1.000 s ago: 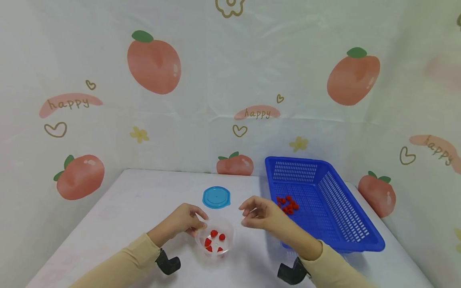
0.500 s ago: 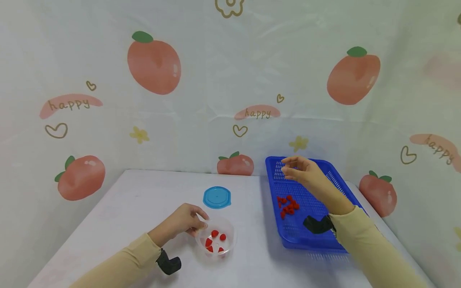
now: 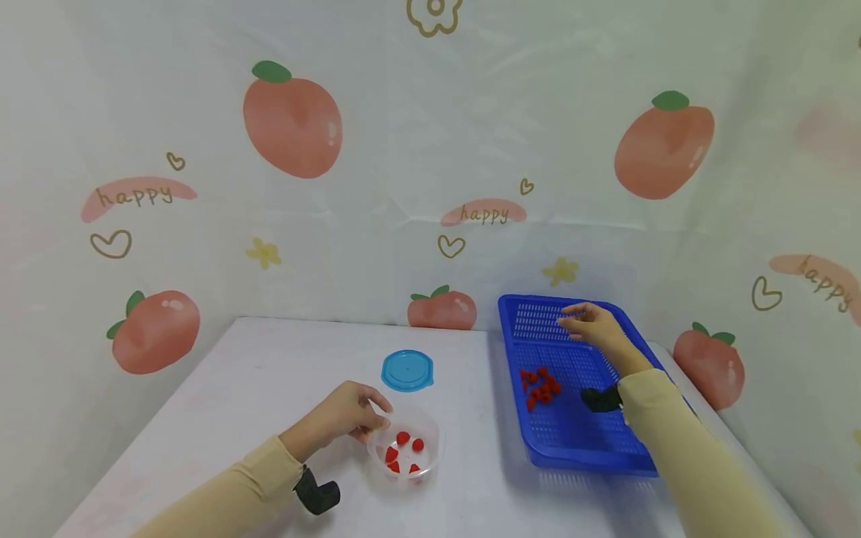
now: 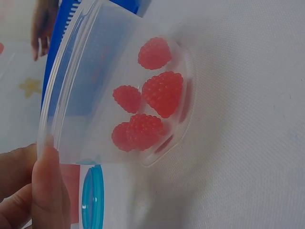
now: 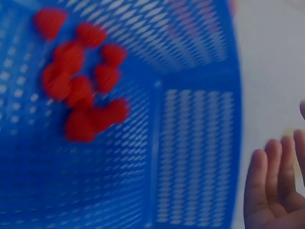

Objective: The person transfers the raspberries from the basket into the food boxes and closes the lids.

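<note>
Five raspberries (image 4: 162, 94) look beaded only in the left-wrist view; left hand (image 3: 346, 413) pinches their clear tub (image 4: 95, 119), loosely gaping right hand (image 3: 597, 330) holds nothing.

"happy" — three times, each on a pink patch (image 3: 484, 211) — across the backdrop (image 3: 383, 119)

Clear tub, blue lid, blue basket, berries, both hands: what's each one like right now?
Clear tub: uncovered, upright
Blue lid: off the tub, flat on the table
Tub berries: five, loose inside
Blue basket: uncovered
Basket berries: in a bunch inside
Left hand: pinching the tub's rim
Right hand: raised, nothing visible in it
</note>
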